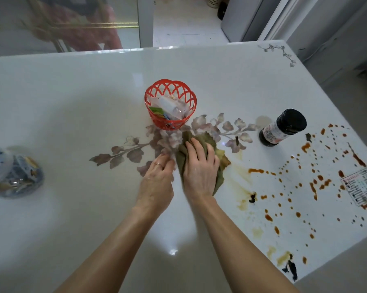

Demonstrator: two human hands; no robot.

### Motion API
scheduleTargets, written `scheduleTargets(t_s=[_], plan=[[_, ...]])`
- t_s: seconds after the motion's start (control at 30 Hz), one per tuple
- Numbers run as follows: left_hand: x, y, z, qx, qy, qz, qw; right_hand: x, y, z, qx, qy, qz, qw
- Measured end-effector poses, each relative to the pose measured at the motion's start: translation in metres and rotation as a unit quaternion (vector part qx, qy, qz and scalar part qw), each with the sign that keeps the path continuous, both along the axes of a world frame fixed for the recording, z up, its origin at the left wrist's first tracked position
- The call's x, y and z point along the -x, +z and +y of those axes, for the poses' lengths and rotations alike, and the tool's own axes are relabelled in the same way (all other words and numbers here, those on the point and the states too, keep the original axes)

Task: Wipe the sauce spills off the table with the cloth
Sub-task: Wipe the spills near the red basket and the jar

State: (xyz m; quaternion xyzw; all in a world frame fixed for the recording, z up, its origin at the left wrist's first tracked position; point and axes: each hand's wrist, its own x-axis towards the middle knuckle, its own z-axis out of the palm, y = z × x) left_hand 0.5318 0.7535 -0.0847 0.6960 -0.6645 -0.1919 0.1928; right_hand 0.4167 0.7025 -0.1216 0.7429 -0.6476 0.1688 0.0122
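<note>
Your left grip (157, 178) rests on the bench (72, 208), fingers curled at the edge of the cloth (208, 137); I cannot tell whether they pinch it. Your right grip (199, 168) presses spread flat on the cloth, mid-bench. The sauce spills (305, 176) lie to its right.

Illegible print on bottle (283, 127), card (361, 187).

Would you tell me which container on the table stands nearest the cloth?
The red basket, just beyond the cloth; the dark bottle and blue-lidded jar stand farther off.
</note>
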Motion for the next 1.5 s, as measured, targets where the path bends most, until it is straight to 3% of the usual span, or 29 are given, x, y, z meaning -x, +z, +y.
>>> scheduleTargets(t_s=[0.1, 0.2, 0.33, 0.43, 0.57, 0.77, 0.93, 1.13, 1.37, 1.5], plan=[[0.001, 0.0, 0.0, -0.001, 0.001, -0.001, 1.0, -0.004, -0.002, -0.017, -0.02, 0.046, 0.027, 0.998], [0.001, 0.0, -0.001, -0.004, 0.003, -0.011, 1.0, -0.008, 0.004, -0.037, -0.061, 0.022, 0.065, 0.996], [0.002, 0.004, 0.0, -0.016, 0.006, -0.009, 1.0, 0.023, 0.011, -0.047, -0.129, -0.105, 0.067, 0.984], [0.003, 0.005, -0.001, -0.012, 0.009, -0.01, 1.0, 0.036, 0.008, -0.024, -0.104, -0.191, 0.056, 0.975], [0.003, 0.003, -0.002, -0.011, 0.009, -0.011, 1.0, 0.014, 0.009, -0.014, -0.103, -0.126, 0.061, 0.985], [0.002, 0.002, -0.001, -0.009, 0.002, -0.021, 1.0, 0.001, 0.014, -0.072, -0.169, -0.061, 0.063, 0.982], [0.002, 0.002, -0.001, -0.019, 0.005, -0.017, 1.0, 0.015, 0.02, -0.106, -0.214, -0.131, 0.05, 0.967], [0.003, 0.004, -0.002, -0.026, 0.009, -0.01, 1.0, 0.054, 0.023, -0.086, -0.188, -0.25, 0.006, 0.95], [0.004, 0.011, -0.001, -0.045, 0.004, -0.005, 0.999, 0.055, 0.015, -0.017, -0.166, -0.168, 0.042, 0.971], [0.001, 0.01, 0.0, -0.061, -0.011, -0.013, 0.998, 0.07, 0.019, -0.037, -0.176, -0.22, 0.027, 0.959]])
